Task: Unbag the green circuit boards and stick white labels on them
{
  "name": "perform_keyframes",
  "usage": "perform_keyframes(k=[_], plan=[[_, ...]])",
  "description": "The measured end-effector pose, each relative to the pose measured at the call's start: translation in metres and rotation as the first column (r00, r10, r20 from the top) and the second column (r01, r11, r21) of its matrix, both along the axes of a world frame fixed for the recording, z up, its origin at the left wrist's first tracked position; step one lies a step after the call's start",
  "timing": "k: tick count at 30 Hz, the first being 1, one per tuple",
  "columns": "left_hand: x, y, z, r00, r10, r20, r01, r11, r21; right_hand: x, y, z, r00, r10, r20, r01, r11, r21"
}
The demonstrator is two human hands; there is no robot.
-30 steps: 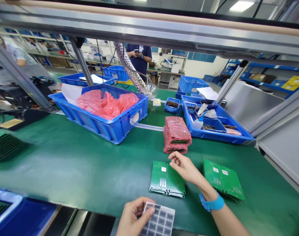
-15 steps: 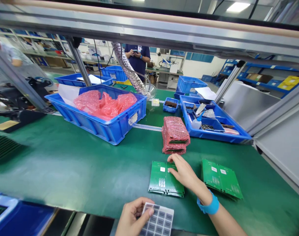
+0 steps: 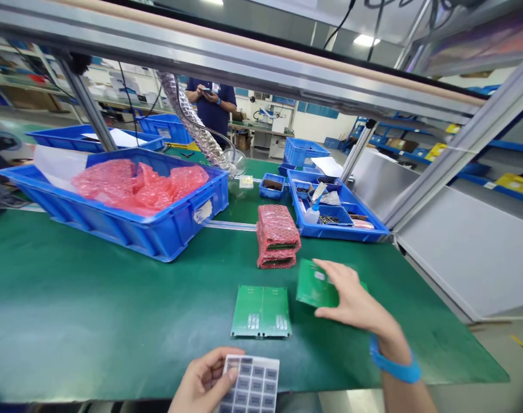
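Note:
My left hand [image 3: 205, 381] pinches a white sheet of small dark rectangular labels [image 3: 255, 383] between thumb and fingers at the table's front edge. My right hand [image 3: 351, 295], wearing a blue wristband, grips a green circuit board [image 3: 315, 285] that is tilted and bears a white label. Its fingers are over the top edge and the thumb is below. Behind that hand, the other labelled boards on the right are mostly hidden. Between my hands, a green circuit board [image 3: 261, 312] without white labels lies flat on the table.
Pink bubble-wrapped boards [image 3: 278, 229] are stacked behind the flat board. A large blue bin [image 3: 158, 241] with pink bubble wrap stands left. A blue tray [image 3: 343, 231] with a bottle and small parts sits back right. A metal frame bar [image 3: 227, 69] crosses overhead. Another person [image 3: 212, 109] stands beyond.
My right hand has lifted a labelled board off the middle pile and carried it right, exposing an unlabelled one. My left hand keeps the label sheet. The camera view has turned right.

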State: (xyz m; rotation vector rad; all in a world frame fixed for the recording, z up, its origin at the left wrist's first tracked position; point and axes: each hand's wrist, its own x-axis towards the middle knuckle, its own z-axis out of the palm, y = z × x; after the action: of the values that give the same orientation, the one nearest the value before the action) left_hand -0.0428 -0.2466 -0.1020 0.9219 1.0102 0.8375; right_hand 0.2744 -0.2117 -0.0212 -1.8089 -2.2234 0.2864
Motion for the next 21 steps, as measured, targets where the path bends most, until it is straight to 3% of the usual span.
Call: perform_keyframes(k=[3, 5, 8, 10, 12, 15, 18, 21], plan=[[0.005, 0.001, 0.0, 0.999, -0.004, 0.053, 0.005, 1.0, -0.009, 0.043, -0.011, -0.011, 0.98, -0.17, 0.108, 0.18, 0.98, -0.09], [0.009, 0.001, -0.003, 0.996, -0.028, 0.084, 0.029, 1.0, -0.002, 0.041, -0.013, -0.02, 0.979, -0.186, 0.087, 0.191, 0.98, -0.054], [0.014, -0.001, -0.008, 0.992, -0.061, 0.108, 0.059, 0.998, 0.025, -0.009, -0.018, -0.023, 0.986, -0.035, -0.161, 0.046, 0.997, 0.069], [0.016, -0.004, -0.01, 0.991, -0.061, 0.115, 0.058, 0.998, 0.032, -0.056, -0.023, -0.021, 0.928, 0.12, -0.353, -0.111, 0.993, 0.047], [0.018, -0.006, -0.008, 0.991, -0.051, 0.121, 0.046, 0.998, 0.038, -0.097, -0.029, -0.021, 0.872, 0.244, -0.424, -0.243, 0.968, 0.057], [0.019, -0.008, -0.005, 0.988, -0.023, 0.153, 0.014, 0.998, 0.058, -0.131, -0.033, -0.03, 0.859, 0.384, -0.337, -0.323, 0.919, 0.225], [0.017, -0.006, -0.003, 0.979, 0.008, 0.202, -0.015, 0.999, 0.032, -0.138, -0.033, -0.041, 0.877, 0.461, -0.138, -0.37, 0.83, 0.418], [0.015, -0.004, -0.005, 0.979, 0.023, 0.201, -0.027, 1.0, 0.014, -0.139, -0.033, -0.047, 0.886, 0.459, -0.064, -0.383, 0.803, 0.457]])
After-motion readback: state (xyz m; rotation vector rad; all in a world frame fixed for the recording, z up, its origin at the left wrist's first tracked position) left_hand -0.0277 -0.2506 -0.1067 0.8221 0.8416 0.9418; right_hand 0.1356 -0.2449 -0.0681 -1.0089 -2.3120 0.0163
